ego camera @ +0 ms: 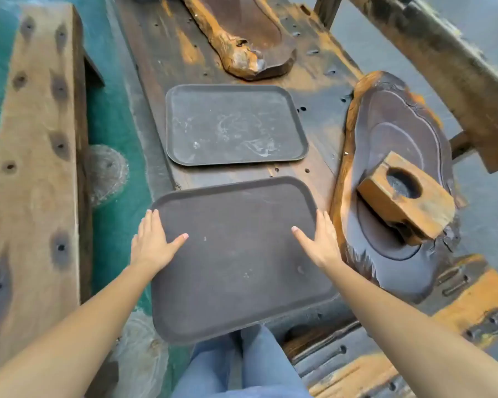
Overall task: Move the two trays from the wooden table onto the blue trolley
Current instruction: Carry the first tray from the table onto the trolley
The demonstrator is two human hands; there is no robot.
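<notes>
Two dark rectangular trays lie on the long wooden table [161,53]. The near tray [239,259] overhangs the table's front end, above my knees. My left hand [153,242] grips its left rim, thumb on top and fingers along the edge. On the right rim, my right hand [318,239] holds it the same way. The far tray [233,124] lies flat beyond it, smudged with white marks, untouched. No blue trolley is in view.
A carved wooden slab [394,145] with a hollowed wooden block [406,196] on it lies right of the trays. Another carved slab [242,33] lies at the far end. A wooden bench [35,156] runs along the left, over a green floor [112,122].
</notes>
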